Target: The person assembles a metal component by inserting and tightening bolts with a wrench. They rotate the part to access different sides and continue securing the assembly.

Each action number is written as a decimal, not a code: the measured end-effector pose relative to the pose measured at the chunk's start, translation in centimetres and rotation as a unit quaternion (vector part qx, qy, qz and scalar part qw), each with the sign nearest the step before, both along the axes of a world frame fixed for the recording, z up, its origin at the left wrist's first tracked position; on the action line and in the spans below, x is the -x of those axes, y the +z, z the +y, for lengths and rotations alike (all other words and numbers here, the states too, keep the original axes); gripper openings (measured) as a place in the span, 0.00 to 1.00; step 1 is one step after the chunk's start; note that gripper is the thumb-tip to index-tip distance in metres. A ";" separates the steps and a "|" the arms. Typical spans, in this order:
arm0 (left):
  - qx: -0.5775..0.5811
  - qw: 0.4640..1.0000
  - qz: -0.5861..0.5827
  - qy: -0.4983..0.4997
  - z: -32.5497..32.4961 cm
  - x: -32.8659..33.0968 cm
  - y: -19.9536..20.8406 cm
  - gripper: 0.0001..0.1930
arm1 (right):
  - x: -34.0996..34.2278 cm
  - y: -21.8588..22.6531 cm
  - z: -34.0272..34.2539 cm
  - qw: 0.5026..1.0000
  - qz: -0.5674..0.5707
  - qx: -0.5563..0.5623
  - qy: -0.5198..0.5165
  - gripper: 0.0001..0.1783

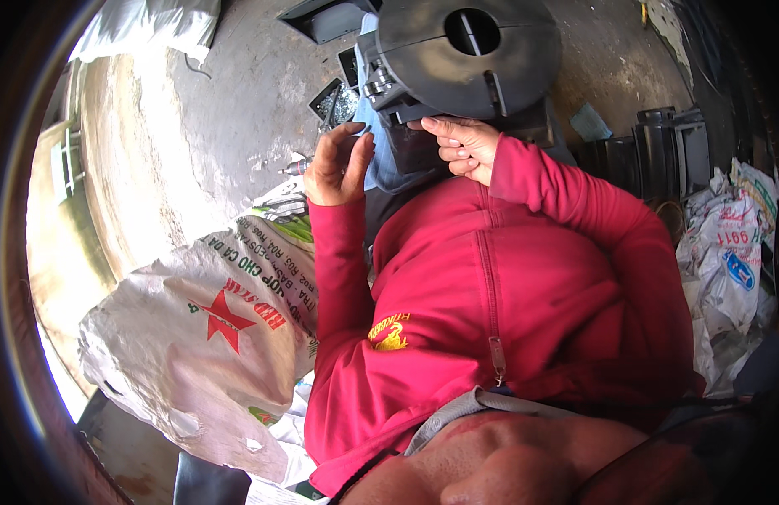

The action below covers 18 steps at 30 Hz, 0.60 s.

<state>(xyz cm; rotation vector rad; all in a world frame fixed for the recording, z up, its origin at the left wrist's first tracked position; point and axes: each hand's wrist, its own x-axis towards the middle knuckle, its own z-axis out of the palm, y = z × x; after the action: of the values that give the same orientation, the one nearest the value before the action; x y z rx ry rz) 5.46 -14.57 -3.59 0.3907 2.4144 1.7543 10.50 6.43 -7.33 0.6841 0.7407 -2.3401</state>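
Note:
A large round black plastic part [444,80] with a central hole and a slot rests at my lap, tilted. On its left side is a bracket with small metal fittings [378,84]. My right hand [469,145] grips the part's near edge, index finger and thumb at its lower left corner, the other fingers curled. Just left of that corner, my left hand [339,164] is raised, thumb and index finger pinched around a small dark piece [367,130], too small to name. Left of the part, a small black tray [314,104] holds shiny small metal pieces.
A large white printed sack [213,337] lies on my left. A tool with a dark and red handle [295,167] is beside it. Black plastic parts [659,156] and more white bags [726,261] stand at right. Another black tray [326,18] sits on the grey floor [255,93].

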 end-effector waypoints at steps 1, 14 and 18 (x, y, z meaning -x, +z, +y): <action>-0.064 0.997 -0.028 0.017 0.1 -0.1 -0.1 0.08 | 0.3 -0.1 -0.3 1.000 0.006 -0.004 0.002 0.16; -0.179 0.972 -0.155 -0.018 -1.2 -0.3 -2.9 0.06 | 1.0 1.0 -1.6 0.997 0.006 -0.073 -0.034 0.21; -0.194 0.969 -0.153 -0.029 -1.3 -0.2 -3.5 0.06 | 1.0 1.0 -1.6 0.997 0.017 -0.067 -0.037 0.18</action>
<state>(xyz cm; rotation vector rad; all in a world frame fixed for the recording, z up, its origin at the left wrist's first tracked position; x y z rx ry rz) 5.66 -15.84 -7.10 0.2040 1.8351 2.0828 9.54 4.84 -6.36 0.7434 0.9082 -2.3909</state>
